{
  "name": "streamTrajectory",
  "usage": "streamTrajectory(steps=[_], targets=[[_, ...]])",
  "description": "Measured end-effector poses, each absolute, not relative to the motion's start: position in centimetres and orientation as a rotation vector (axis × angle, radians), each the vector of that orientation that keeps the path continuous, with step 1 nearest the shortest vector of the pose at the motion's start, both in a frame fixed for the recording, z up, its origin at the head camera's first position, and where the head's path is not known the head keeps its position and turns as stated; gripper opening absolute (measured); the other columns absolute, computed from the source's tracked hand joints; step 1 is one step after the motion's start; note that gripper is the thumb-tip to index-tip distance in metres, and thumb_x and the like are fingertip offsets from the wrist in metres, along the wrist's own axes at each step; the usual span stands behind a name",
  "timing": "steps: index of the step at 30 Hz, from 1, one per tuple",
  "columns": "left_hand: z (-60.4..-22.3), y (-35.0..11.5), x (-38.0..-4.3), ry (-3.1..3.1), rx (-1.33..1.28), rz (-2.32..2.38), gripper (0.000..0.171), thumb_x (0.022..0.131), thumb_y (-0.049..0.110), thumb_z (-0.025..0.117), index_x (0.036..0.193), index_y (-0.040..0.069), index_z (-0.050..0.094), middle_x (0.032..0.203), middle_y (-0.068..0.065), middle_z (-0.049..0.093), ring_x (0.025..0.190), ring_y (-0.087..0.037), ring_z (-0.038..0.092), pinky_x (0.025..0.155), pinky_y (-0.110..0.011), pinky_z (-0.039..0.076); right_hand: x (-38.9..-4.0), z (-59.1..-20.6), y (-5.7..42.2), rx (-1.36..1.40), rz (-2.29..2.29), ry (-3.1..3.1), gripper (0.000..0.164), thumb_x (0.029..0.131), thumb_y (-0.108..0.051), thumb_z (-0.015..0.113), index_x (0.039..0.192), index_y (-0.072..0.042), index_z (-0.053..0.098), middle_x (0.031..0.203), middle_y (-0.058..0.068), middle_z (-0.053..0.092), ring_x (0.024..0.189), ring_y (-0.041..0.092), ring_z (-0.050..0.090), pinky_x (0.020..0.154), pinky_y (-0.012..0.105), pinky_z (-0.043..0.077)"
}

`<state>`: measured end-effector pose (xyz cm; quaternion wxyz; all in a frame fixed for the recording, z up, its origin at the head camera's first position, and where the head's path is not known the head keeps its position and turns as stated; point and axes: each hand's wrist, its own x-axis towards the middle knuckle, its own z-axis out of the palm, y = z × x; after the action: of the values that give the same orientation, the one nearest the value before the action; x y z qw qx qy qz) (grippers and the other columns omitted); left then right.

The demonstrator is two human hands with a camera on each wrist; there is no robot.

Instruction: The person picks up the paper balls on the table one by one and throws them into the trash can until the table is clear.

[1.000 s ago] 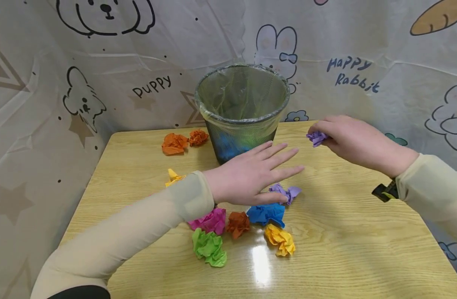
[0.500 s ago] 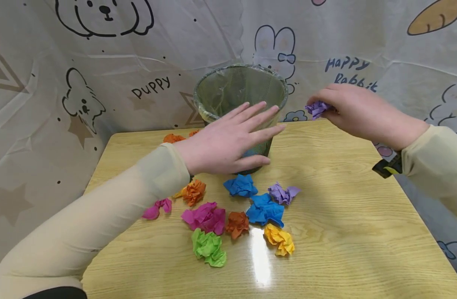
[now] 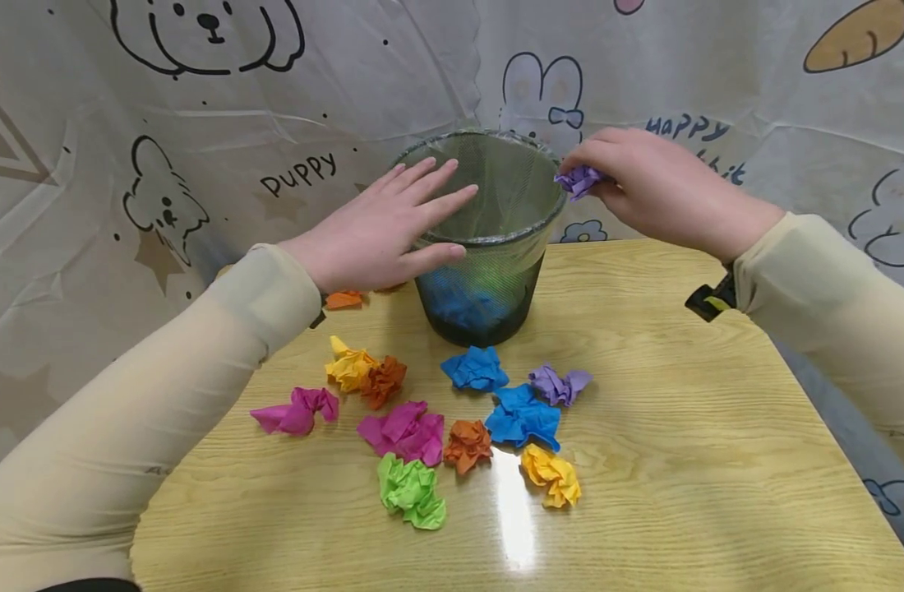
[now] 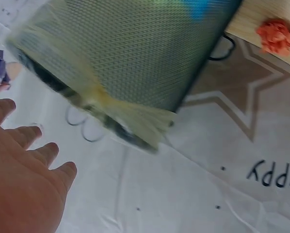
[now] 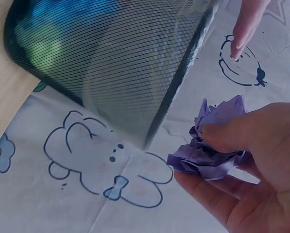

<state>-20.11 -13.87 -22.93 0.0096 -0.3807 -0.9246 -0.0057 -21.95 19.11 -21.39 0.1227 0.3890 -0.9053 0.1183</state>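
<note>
My right hand [image 3: 655,185] pinches a crumpled ball of purple paper [image 5: 215,141] between thumb and fingers, at the right rim of a mesh wastebasket [image 3: 522,275]. A clear plastic liner is folded over the basket's rim. Blue and green paper shows through the mesh in its bottom. My left hand [image 3: 381,226] is spread with straight fingers and holds nothing; in the head view it overlaps the basket's left rim. The left wrist view shows this hand [image 4: 26,170] beside the basket's mouth, with the purple paper beyond it.
In front of the basket lie several crumpled papers: blue [image 3: 526,415], purple [image 3: 560,385], yellow [image 3: 551,475], green [image 3: 412,492], magenta [image 3: 403,432] and brown-orange [image 3: 468,446]. Orange paper [image 3: 344,300] sits behind my left forearm. A printed curtain [image 3: 274,123] hangs behind the wooden table [image 3: 681,460].
My right hand has risen and moved left to the basket's rim with the purple paper. My left hand has moved up and left from over the table to the basket's left side.
</note>
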Motion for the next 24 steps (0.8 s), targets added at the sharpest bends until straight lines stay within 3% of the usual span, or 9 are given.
streamTrajectory(steps=[16, 24], targets=[[-22.8, -17.2, -21.8, -2.980, -1.031, -0.038, 0.076, 0.106, 0.063, 0.032, 0.166, 0.022, 0.013, 0.171, -0.010, -0.003, 0.156, -0.033, -0.003, 0.124, -0.049, -0.004, -24.6, -21.5, 14.6, 1.232, 0.367, -2.659, 0.035, 0.099, 0.007, 0.058, 0.133, -0.003, 0.065, 0.127, 0.015, 0.065, 0.118, 0.033, 0.060, 0.105, 0.049, 0.047], [-23.0, -17.4, -21.6, -2.996, -1.011, -0.032, 0.077, 0.105, 0.064, 0.032, 0.166, 0.023, 0.011, 0.171, -0.010, -0.003, 0.156, -0.032, -0.003, 0.125, -0.049, -0.003, -25.1, -21.9, 13.9, 1.215, 0.288, -2.731, 0.048, 0.100, 0.007, 0.054, 0.146, -0.007, 0.057, 0.135, 0.016, 0.061, 0.121, 0.034, 0.058, 0.104, 0.050, 0.048]])
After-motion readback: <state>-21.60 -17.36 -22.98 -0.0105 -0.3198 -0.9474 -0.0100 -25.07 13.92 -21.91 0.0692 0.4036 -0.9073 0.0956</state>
